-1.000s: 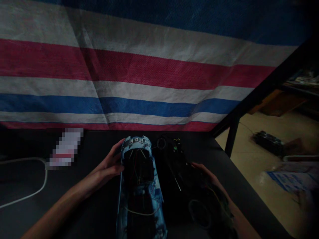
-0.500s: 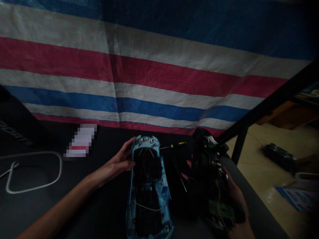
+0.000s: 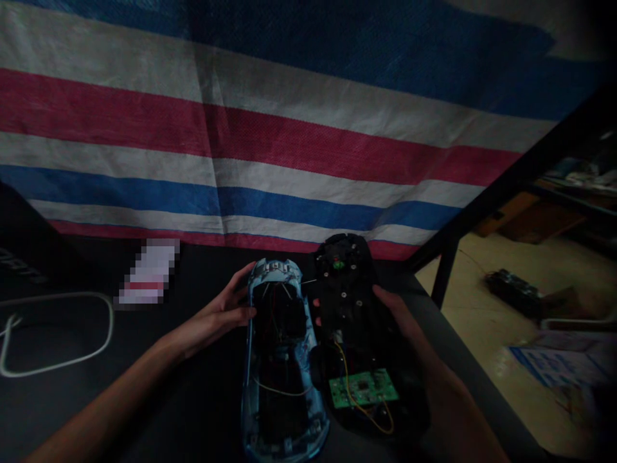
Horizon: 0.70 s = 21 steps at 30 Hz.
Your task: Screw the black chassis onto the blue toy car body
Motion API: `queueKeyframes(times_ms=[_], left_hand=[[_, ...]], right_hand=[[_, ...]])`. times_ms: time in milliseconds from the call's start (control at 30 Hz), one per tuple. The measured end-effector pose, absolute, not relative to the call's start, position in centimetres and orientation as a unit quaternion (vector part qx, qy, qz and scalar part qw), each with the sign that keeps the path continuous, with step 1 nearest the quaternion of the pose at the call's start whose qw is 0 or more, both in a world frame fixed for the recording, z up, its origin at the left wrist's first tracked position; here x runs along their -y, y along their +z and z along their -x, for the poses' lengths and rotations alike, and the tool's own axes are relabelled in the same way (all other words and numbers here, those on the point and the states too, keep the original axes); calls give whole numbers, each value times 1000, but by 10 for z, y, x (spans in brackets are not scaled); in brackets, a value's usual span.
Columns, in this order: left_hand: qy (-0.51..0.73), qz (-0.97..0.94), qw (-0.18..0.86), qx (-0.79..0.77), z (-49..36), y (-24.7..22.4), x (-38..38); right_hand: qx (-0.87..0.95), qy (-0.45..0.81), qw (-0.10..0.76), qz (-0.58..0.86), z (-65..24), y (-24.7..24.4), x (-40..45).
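Observation:
A blue toy car body shell [image 3: 312,379], its inner side up with wires inside, lies in front of me. My left hand [image 3: 226,316] grips its far left edge, thumb and fingers against the rim. Close by on the right is a black toy car chassis [image 3: 344,315], held in my right hand [image 3: 405,328] with the palm along its right side and fingertips showing at its left edge. A green circuit board [image 3: 364,388] and a yellow wire sit on the chassis's near end. Only the thin metal shaft of a screwdriver [image 3: 309,281] shows between shell and chassis.
On the dark table lie a blurred-out pale rectangular item [image 3: 148,270] and a white cable loop [image 3: 110,328]. A striped tarp [image 3: 289,135] hangs behind. Past the table's right edge, a black object [image 3: 513,292] and a blue-and-white box [image 3: 549,366] are on the floor.
My right hand has brought the chassis left, beside the shell, and turned it so its circuit board faces me. It now covers the screwdriver's yellow handle. My left hand keeps its grip.

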<state>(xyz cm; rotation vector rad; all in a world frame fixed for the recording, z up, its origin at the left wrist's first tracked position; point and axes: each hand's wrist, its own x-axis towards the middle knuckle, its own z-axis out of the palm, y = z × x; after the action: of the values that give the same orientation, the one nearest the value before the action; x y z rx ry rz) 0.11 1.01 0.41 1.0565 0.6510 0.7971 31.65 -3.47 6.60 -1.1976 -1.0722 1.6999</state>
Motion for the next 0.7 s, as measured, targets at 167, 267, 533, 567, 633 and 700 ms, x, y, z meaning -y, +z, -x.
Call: queueKeyframes(times_ms=[167,267,533,567,633,700], left_hand=[[365,-483,733,-310,-1,5,-8],[368,-480,734,-310,-1,6,-7],[379,-485,727,-305,-4,9,-8],[381,-486,725,-305,-4,9,-8],[384,-484,724,-307,-4,8,-8],[386,-482,724,-308,-4,8,-8]], right_hand=[[390,729,326,458,-299,69,19],[487,678,325,445,-291,80,12],[696,423,238,529,-260,110,18],[703,388,235,547,-254,110,20],[721,315,224,575,-241,109,23],[742,253,185,592,-231,108,24]])
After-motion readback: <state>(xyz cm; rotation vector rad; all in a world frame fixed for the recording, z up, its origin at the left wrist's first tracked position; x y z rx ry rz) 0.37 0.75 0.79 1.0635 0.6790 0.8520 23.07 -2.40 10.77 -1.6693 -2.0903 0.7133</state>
